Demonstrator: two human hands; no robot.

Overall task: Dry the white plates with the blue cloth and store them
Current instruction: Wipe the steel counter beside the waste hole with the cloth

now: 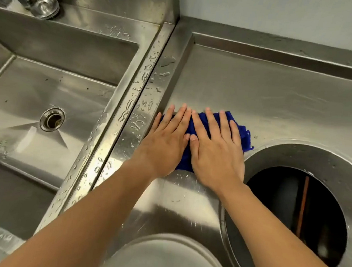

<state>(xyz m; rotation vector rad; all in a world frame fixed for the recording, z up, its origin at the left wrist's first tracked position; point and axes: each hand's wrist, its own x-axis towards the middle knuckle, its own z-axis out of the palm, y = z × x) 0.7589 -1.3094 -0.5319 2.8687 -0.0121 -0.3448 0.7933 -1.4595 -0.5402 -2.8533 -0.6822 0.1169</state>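
Taking the round dark opening (291,211) cut in the stainless steel counter (280,95) as landmark: beyond it the counter lies bare up to the raised back ledge (284,51). Just left of it, two flat hands cover the blue cloth (244,135). Nearer, a white round plate (166,260) fills the front. Farther left, a wet raised steel ridge (145,88) borders the deep sink basin (46,100).

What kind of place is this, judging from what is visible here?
Probably a commercial kitchen's dishwashing station. A deep stainless steel sink basin adjoins a wet stainless steel counter with a round waste chute opening; both hands press a blue cloth flat near a white plate.
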